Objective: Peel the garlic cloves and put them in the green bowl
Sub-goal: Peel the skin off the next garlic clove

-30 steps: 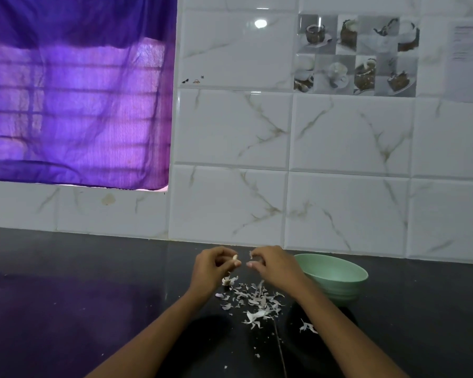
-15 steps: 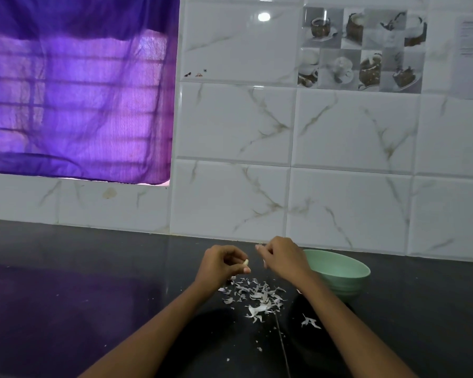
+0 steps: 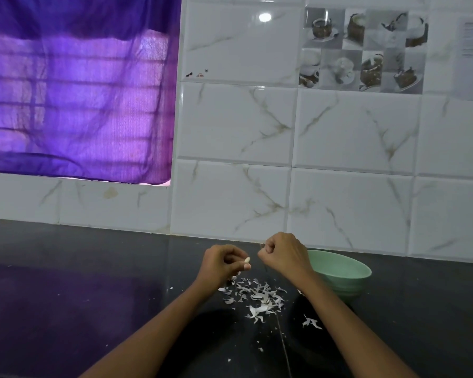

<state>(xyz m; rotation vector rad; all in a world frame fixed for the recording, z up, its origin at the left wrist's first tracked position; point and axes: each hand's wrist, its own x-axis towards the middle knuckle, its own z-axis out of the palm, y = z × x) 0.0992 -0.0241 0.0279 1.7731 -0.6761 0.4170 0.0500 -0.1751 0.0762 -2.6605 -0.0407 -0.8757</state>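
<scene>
While the left hand pinched a small pale garlic clove between thumb and fingertips, the right hand was drawn off just beside it, fingers curled. Whether the right hand pinched a scrap of skin could not be told; something thin seemed to show at its fingertips, too small to be sure. The two hands were apart, with the clove's bare tip poking toward the gap between them.

The clove looked smooth and cream-coloured at its exposed end, which suggested the peeling of this one was nearly or wholly finished. How much skin clung to the part hidden in the fingers could not be seen.

Below the hands, a scatter of peelings lay on the dark counter, with a separate scrap nearer the right forearm. That heap was judged to be the skin of several cloves, so the work seemed well under way, not just begun.

The green bowl stood on the counter just behind and to the right of the right wrist, which covered part of its near rim. Its inside was not visible from this angle, so the count of cloves already dropped in was unknown.

No unpeeled cloves were seen on the counter. What remained, by this reading: clear any last skin, then carry the held clove over the bowl's rim and drop it in.
</scene>
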